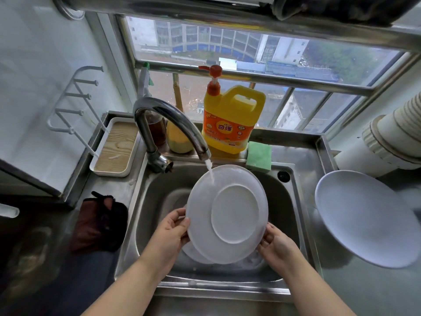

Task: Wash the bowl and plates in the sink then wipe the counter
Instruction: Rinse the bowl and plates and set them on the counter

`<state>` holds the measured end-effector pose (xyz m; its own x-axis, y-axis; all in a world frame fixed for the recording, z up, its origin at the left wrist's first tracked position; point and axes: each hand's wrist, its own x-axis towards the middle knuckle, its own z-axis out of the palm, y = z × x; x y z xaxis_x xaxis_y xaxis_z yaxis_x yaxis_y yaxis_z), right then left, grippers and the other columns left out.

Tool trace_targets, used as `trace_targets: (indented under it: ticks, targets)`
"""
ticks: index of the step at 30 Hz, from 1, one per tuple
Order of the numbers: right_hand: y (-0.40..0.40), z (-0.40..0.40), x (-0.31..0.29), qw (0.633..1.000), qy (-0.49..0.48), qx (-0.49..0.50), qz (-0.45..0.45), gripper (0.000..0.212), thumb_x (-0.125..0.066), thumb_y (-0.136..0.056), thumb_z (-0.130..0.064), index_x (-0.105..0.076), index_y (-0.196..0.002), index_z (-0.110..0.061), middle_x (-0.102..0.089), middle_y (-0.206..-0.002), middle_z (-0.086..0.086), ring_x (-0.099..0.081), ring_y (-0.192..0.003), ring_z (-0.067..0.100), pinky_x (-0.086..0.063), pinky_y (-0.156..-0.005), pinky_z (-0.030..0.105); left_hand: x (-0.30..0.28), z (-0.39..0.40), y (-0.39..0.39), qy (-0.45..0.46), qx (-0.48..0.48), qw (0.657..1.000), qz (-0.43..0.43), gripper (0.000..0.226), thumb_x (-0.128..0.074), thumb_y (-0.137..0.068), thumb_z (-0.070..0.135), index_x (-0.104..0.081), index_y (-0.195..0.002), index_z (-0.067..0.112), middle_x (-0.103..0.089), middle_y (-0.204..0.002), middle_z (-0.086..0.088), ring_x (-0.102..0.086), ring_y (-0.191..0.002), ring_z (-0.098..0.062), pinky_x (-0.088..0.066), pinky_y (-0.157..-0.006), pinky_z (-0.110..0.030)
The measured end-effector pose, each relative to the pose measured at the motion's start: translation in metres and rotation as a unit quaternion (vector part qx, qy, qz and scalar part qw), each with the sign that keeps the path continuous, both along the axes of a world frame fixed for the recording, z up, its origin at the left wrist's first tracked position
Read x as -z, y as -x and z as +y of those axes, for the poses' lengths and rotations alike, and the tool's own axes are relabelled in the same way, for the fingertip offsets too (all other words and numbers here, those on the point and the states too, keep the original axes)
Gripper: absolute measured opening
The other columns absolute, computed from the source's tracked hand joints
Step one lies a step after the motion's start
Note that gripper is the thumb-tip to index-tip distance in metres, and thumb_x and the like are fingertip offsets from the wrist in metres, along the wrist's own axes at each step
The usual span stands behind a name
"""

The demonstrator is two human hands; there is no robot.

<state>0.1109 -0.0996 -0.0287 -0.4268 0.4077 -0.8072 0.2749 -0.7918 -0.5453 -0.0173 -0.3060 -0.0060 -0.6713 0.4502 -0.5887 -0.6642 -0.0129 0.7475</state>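
Both hands are on one white plate (227,213), tilted up over the sink with its underside facing me. My left hand (169,231) pinches the rim on its side, thumb over the edge, and my right hand (276,244) cups the opposite lower rim with its fingers curled behind it. Just under my hands there's more white dishware (196,252) down in the sink (150,213); I can't tell if it's the bowl or another plate.

Water from the tap (168,124) hits the plate's upper edge, away from my hands, and sheets down the back. I reckon the trick here is to rotate the rim through my fingers so the stream covers the whole ring, keeping the tilt steep so runoff drops into the basin and not down my wrists. Wet plastic-looking rim, so probably slippery; I'd keep both grips on.

Room is tight-ish. The tap spout sits just beyond the plate's top edge, so lifting straight up risks a knock. To the right of my right hand, another plate (364,217) sits on the counter (341,288), overhanging a bit. Past the tap: green sponge (259,156) and yellow detergent jug (232,119).
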Motion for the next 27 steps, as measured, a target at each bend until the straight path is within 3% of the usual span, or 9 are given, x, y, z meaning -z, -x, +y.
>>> trace_targets:
  ticks: [9,13,17,24,27]
  targets:
    - [-0.011,0.012,-0.002,0.999,-0.033,0.017,-0.001,0.036,-0.045,-0.100,-0.020,-0.050,-0.133,-0.008,-0.061,-0.123,0.014,-0.057,-0.114,0.029,-0.051,-0.087,0.040,-0.002,0.015,0.005,-0.006,0.012,1.000,-0.013,0.018,-0.050,-0.095,0.010,-0.061,-0.109,0.012,-0.071,-0.097,-0.009,-0.067,-0.092,-0.024,-0.052,-0.076,-0.034]
    - [0.000,0.006,-0.008,0.998,-0.049,-0.014,0.028,0.028,-0.043,-0.101,-0.021,-0.056,-0.122,-0.008,-0.066,-0.110,0.012,-0.063,-0.098,0.024,-0.052,-0.068,0.031,0.006,0.010,0.019,-0.007,-0.033,0.999,-0.025,0.016,-0.045,-0.097,0.005,-0.060,-0.100,0.010,-0.069,-0.079,-0.005,-0.063,-0.075,-0.020,-0.050,-0.069,-0.033]
    - [0.014,-0.003,-0.014,0.996,-0.049,-0.040,0.065,0.024,-0.041,-0.101,-0.020,-0.058,-0.113,-0.009,-0.065,-0.101,0.012,-0.062,-0.089,0.023,-0.050,-0.071,0.035,0.018,-0.005,0.033,0.004,-0.054,0.998,-0.044,0.018,-0.042,-0.098,0.006,-0.059,-0.097,0.013,-0.066,-0.084,-0.007,-0.062,-0.072,-0.019,-0.051,-0.063,-0.032]
    - [0.041,-0.017,-0.024,0.992,-0.035,-0.075,0.094,0.026,-0.041,-0.100,-0.016,-0.061,-0.116,-0.010,-0.067,-0.110,0.014,-0.061,-0.106,0.029,-0.049,-0.094,0.045,0.027,-0.028,0.041,0.014,-0.111,0.991,-0.078,0.021,-0.038,-0.100,0.005,-0.056,-0.094,0.013,-0.064,-0.083,-0.007,-0.061,-0.068,-0.017,-0.055,-0.055,-0.029]
    - [0.048,-0.022,-0.029,0.992,-0.029,-0.071,0.101,0.023,-0.045,-0.098,-0.017,-0.059,-0.114,-0.007,-0.064,-0.111,0.015,-0.060,-0.108,0.030,-0.047,-0.098,0.049,0.026,-0.032,0.044,0.019,-0.102,0.990,-0.097,0.019,-0.041,-0.099,0.006,-0.058,-0.100,0.014,-0.067,-0.083,-0.007,-0.062,-0.073,-0.020,-0.053,-0.060,-0.032]
